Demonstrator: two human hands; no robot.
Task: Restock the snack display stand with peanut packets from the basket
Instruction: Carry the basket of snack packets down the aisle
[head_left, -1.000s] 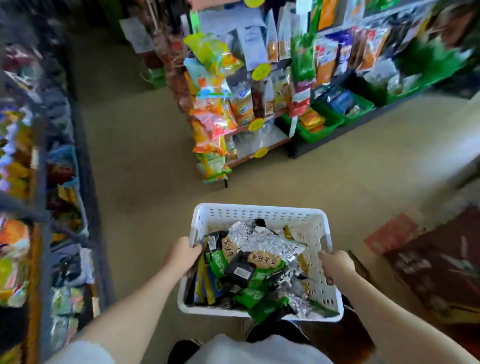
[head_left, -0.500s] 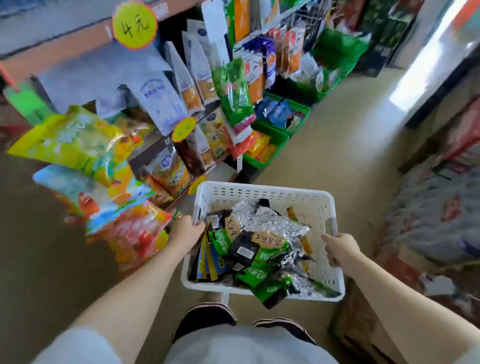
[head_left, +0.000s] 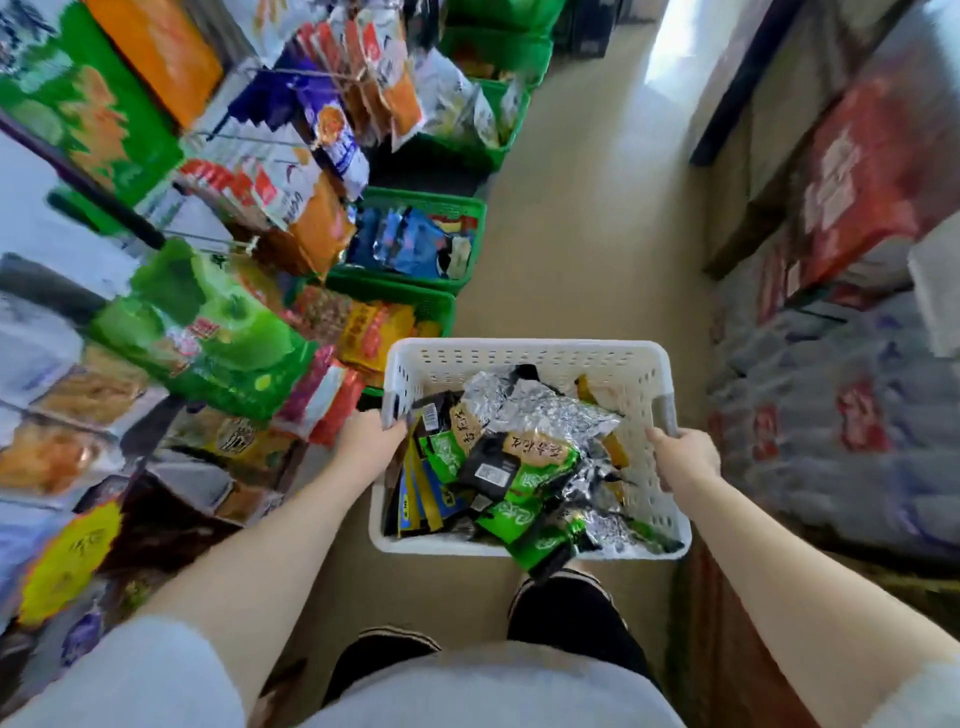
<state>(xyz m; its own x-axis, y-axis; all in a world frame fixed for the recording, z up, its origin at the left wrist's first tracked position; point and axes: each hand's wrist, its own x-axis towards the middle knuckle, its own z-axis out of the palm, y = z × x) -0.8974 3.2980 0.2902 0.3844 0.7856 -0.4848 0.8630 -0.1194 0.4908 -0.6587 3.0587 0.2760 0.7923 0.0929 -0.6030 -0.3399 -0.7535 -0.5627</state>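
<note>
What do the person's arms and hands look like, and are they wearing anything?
Both forearms are bare. The left hand and right hand wear no gloves; no rings or watch are visible. Short pale grey sleeves show at the upper arms, blurred at the picture's lower corners.

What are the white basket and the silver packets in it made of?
White basket: looks like moulded plastic, matte, with rows of punched slots in its walls. Silver packets: probably metallised foil film, shiny and heavily crinkled; the exact film can't be told.

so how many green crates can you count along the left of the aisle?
4 at least. Nearest green crate with orange packets just beyond the white basket; next holding blue packets; third beyond it; fourth near the top. Hanging packets may hide more.
</note>
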